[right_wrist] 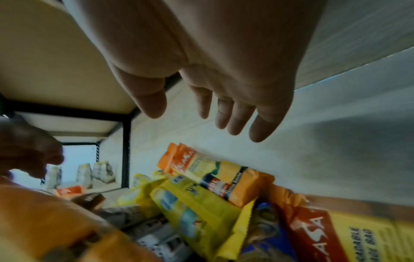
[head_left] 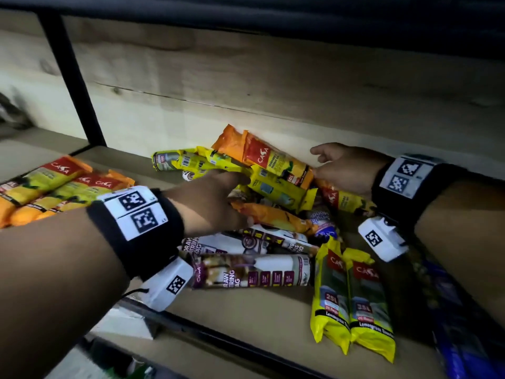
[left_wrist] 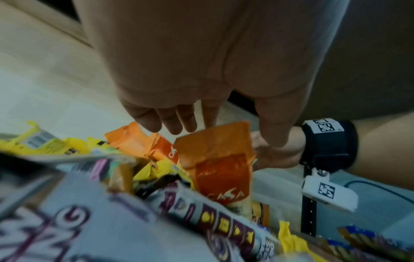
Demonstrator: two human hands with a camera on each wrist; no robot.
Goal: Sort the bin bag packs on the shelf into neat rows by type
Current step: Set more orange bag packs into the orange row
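A person sorts bin bag packs on a wooden shelf [head_left: 273, 318], working inward from its front edge. Nearest that edge, 2 yellow packs [head_left: 352, 302] lie side by side, an apparent start of 1 row. Just behind them, 2 white drawstring packs [head_left: 251, 269] lie roughly parallel, not yet squared up. To the left of the central heap [head_left: 273, 187], several orange-and-yellow packs [head_left: 54, 187] already form a tidy row. The heap itself remains unsorted, with yellow, orange, white and blue-purple wrappers crossing one another.

The left hand [head_left: 207, 201] reaches into the heap, its grip curled around an orange pack [head_left: 273, 217], thumb on the pack's near side. The right hand [head_left: 344, 168] hovers at the heap's far right, beside the back wall [head_left: 273, 86], its grip wide and holding nothing, fingers [right_wrist: 233, 113] spread and relaxed. An orange pack [head_left: 276, 160] leans against that wall behind the heap.

By this evidence the job looks roughly half done: 3 groups begun, the middle pile left.
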